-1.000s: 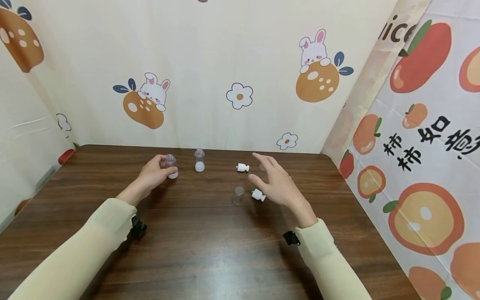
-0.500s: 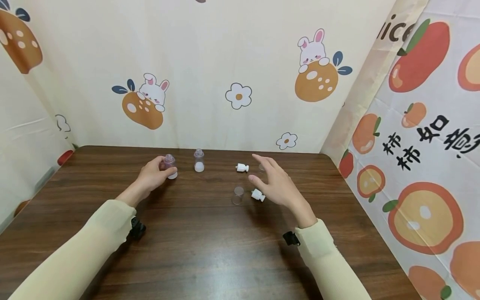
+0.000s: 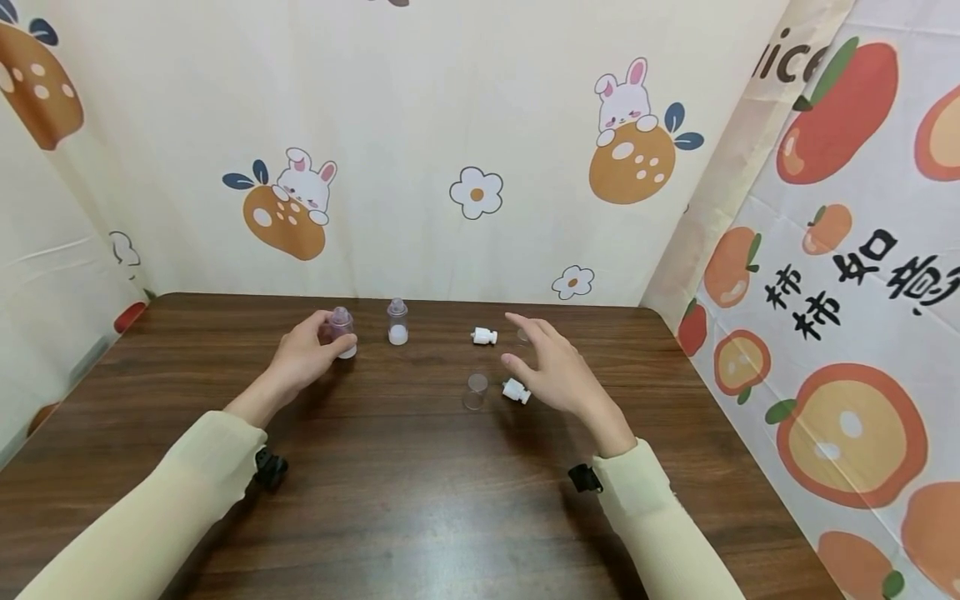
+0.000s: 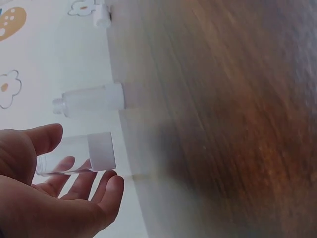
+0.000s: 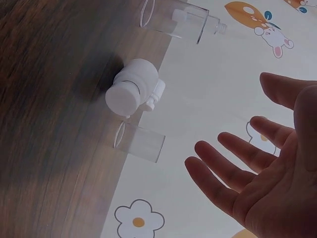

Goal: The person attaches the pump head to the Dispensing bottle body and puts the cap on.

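My left hand point(image 3: 303, 348) holds a small clear bottle point(image 3: 342, 321) with a white base at the back left of the table, thumb in front and fingers curled behind it. In the left wrist view those fingers show through the bottle's clear wall point(image 4: 74, 151). A matching bottle point(image 3: 397, 323) stands upright just to its right. My right hand point(image 3: 558, 367) hovers with spread fingers, touching nothing. Near it lie two white pump heads point(image 3: 484, 336), one farther back, and a clear cap point(image 3: 476, 392) standing upright. Another clear cap point(image 5: 142, 142) is mostly hidden behind the right hand in the head view.
The brown wooden table point(image 3: 390, 500) ends at a cream curtain point(image 3: 390, 167) printed with rabbits and flowers. A fruit-printed cloth point(image 3: 847, 292) hangs along the right side.
The bottle in my left hand has shifted very slightly right, towards the standing one. My right hand stays almost where it was, and the other things have not moved.
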### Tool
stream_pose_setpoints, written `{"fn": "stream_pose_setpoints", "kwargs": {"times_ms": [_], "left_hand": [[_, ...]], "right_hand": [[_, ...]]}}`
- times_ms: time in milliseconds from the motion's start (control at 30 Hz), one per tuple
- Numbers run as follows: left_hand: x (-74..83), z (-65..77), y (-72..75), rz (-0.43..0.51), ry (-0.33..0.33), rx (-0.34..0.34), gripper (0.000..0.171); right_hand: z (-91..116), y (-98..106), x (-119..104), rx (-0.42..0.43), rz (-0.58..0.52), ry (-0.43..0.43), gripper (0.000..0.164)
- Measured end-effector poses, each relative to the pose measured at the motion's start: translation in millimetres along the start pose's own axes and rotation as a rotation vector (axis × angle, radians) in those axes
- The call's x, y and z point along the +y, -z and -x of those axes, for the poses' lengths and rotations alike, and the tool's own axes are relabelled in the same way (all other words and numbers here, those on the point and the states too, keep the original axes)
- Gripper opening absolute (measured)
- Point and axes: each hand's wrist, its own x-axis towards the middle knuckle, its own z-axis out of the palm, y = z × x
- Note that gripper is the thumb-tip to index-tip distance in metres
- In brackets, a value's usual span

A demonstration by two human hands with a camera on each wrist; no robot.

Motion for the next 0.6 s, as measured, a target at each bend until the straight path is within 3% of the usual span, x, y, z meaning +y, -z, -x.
{"fn": "stream_pose_setpoints", "kwargs": {"times_ms": [600], "left_hand": [[32.7,19.8,-6.9,0.025,-0.109,-0.008,0.053]], "right_hand": [[6.9,-1.7,9.1,-0.029,0.030,-0.009,0.053]]}}
